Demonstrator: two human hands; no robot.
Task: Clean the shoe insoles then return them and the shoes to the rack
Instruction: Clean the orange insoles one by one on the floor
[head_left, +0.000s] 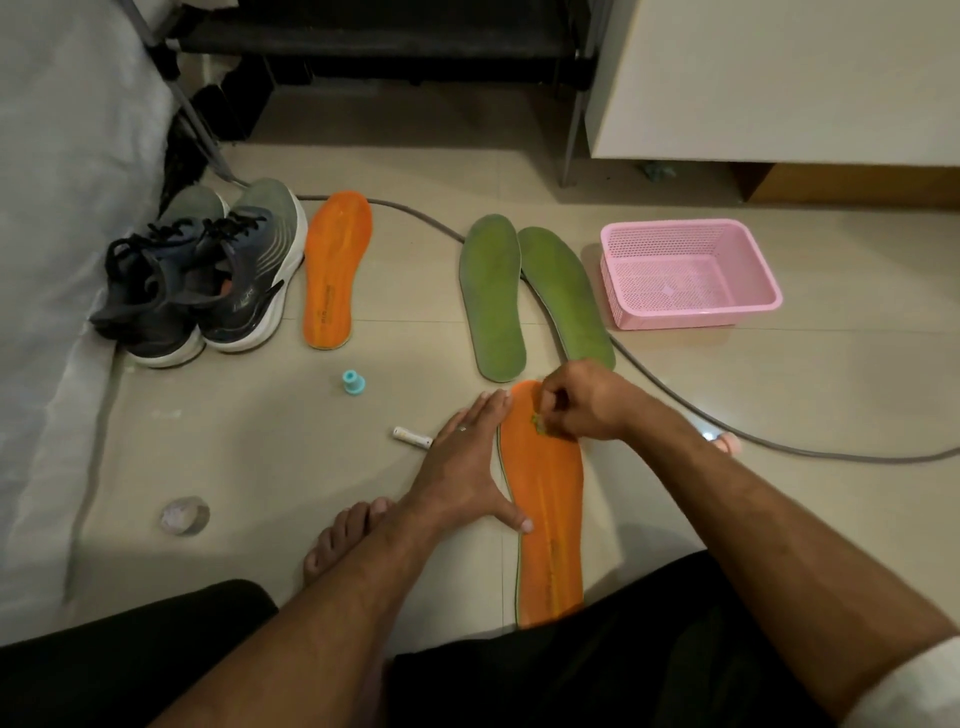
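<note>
1. Orange foam insole (550, 519) lies flat on the beige tiled floor (779, 395), at 6 o'clock in the view, right by the person's knees.
2. The left hand (467, 467) lies open and flat, fingers out straight. It presses on the left edge of that insole and grips nothing.
3. The right hand (587, 402) is curled tight at the insole's toe end. It pinches a small yellow-green scrap (537, 423); what it is cannot be told.
4. A second orange insole (336, 267) lies at 10 o'clock, just beside the pair of dark grey lace-up shoes (208, 275).
5. Two green insoles (519, 296) lie side by side at 12 o'clock.
6. An empty pink plastic basket (691, 273) sits at 2 o'clock.
7. A small white tube (411, 437) lies near the left hand's fingers.
</note>
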